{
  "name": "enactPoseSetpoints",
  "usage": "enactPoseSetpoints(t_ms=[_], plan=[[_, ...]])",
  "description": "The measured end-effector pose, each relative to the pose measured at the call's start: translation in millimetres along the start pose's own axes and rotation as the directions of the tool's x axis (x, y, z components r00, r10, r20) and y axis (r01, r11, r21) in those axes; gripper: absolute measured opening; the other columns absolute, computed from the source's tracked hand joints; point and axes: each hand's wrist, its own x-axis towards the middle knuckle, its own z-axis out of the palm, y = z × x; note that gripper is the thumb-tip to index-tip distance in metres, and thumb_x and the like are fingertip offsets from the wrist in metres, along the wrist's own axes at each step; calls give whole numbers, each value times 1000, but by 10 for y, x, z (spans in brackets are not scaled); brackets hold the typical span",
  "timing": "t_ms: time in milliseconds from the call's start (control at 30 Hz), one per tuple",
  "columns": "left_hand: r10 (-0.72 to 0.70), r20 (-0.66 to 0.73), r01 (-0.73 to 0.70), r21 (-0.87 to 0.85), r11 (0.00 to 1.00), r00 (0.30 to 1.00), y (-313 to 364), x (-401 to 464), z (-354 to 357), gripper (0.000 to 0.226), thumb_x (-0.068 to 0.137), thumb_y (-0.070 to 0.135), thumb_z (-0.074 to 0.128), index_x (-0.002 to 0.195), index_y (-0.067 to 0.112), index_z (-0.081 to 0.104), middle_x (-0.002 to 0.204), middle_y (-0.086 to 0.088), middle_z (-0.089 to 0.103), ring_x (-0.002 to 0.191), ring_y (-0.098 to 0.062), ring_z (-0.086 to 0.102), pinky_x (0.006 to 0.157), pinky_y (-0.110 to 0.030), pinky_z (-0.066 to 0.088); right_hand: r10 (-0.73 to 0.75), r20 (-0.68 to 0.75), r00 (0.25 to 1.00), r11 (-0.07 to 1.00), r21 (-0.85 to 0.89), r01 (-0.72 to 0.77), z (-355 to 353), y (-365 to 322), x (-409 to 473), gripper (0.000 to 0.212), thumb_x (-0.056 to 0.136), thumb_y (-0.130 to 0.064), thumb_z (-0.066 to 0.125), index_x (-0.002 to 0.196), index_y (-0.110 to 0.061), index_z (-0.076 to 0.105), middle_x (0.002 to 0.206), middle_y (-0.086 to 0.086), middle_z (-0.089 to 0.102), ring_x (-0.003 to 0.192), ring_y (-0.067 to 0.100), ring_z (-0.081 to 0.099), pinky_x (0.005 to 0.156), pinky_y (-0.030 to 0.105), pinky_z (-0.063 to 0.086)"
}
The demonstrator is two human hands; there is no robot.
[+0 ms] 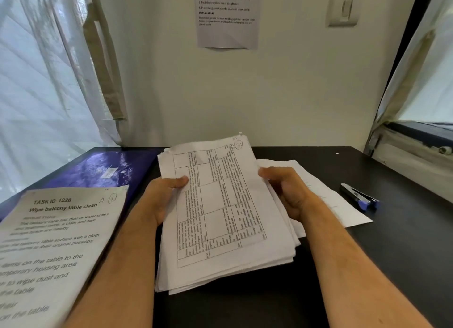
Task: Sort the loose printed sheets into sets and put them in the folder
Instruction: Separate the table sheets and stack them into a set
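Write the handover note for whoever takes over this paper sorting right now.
Left hand and right hand: each grips a side of the thick stack of white printed sheets, top page a table.
Shiny purple folder: flat at far left of the black table.
Sheet headed "TASK ID 1228", marked A: laid out at left, overlapping the folder.
Plain white sheet: on the table to the right, partly under the stack.
Blue-tipped stapler: far right.
Done: at most two sheets dealt out. Left: sort the stack, fill the folder.

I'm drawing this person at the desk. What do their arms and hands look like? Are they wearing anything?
Both forearms are bare, with no sleeves in view. The left hand and right hand wear no gloves, and no rings, watch or bracelets show.
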Motion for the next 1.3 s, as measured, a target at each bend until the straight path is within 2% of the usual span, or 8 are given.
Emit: enactPoseSetpoints(t_ms=[133,333,467,600,700,1000,1200,1300], plan=[[-83,59,81,42,996,995,26,-35,39,49,87,17,65,134,5,57,116,-21,71,93,-36,73,70,-46,60,73,86,994,990,-125,-62,-34,13,25,36,92,-4,56,127,-13,59,116,15,72,105,37,70,91,54,55],[-100,256,75,107,991,962,114,-176,144,40,87,15,66,127,7,63,116,-21,71,96,-36,73,75,-48,60,-200,-231,952,959,-248,141,38,-31,67,30,97,-10,58,124,-23,61,111,1,74,95,21,73,86,49,59],[257,107,-278,342,898,960,200,-258,345,31,89,5,68,119,12,65,107,-12,75,92,-27,75,83,-50,59,-351,-183,918,924,-224,309,77,-101,13,30,99,-16,59,128,-22,60,110,1,75,96,22,74,85,54,59],[762,-33,-690,399,604,647,254,-420,570,28,89,9,71,110,26,64,105,10,71,96,-6,70,77,-20,59,-518,-165,839,841,-279,464,220,-184,-42,21,96,-16,62,117,-22,65,113,-1,73,101,18,72,90,50,58],[866,-57,-781,405,474,496,248,-476,648,29,91,14,71,106,36,60,106,15,68,102,-3,67,78,-15,57,-581,-183,793,800,-309,515,322,-207,-37,17,99,-17,58,112,-26,65,111,-6,72,100,15,71,88,45,59],[700,45,-647,424,633,713,129,-303,417,43,84,43,72,121,23,66,109,9,74,100,-6,71,83,-31,60,-562,-199,803,798,-385,463,301,-109,12,32,90,-25,71,122,-21,62,112,-7,72,92,9,73,82,37,62],[850,-47,-698,549,460,524,144,-341,510,44,81,38,78,118,20,62,108,14,69,96,3,68,77,-16,58,-621,-258,740,776,-334,535,348,-117,21,23,94,-21,67,116,-20,65,112,-1,73,96,16,73,83,42,62],[838,-88,-723,464,512,538,159,-372,516,59,76,48,76,121,16,54,105,14,69,95,2,69,76,-18,58,-589,-246,769,797,-329,506,333,-108,39,24,91,-23,71,115,-22,65,110,-3,74,94,15,73,83,42,61]])
